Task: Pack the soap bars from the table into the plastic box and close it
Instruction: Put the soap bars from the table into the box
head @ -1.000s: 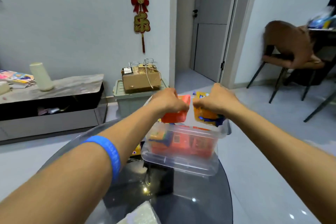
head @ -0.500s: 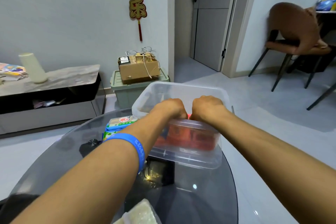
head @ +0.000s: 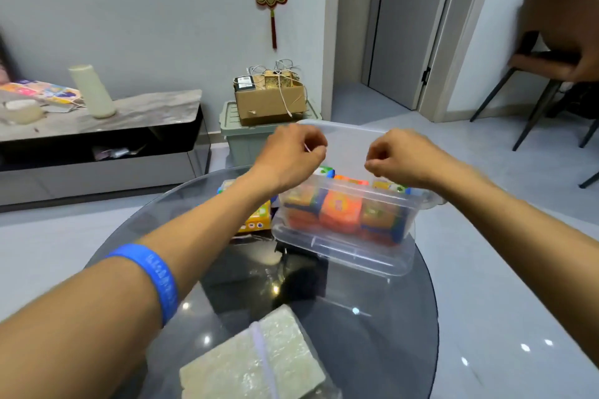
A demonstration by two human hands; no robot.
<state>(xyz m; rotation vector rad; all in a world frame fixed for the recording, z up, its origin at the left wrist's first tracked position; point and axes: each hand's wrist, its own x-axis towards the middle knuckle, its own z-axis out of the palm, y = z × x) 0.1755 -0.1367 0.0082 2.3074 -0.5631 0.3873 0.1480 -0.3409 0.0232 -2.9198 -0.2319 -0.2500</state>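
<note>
I am holding my left hand and right hand above the plastic box, fingers curled together and gripping nothing. The box is sitting on the glass counter, packed with soap bars; more are lying just left of it.

A round glass table carries the plastic box, loose soap bars and a pale slab.

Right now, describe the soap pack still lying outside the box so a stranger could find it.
On the round dark glass table, look just left of the clear plastic box, under the left forearm. The yellow soap pack lies there on the glass, the only yellow pack not inside the box.
</note>
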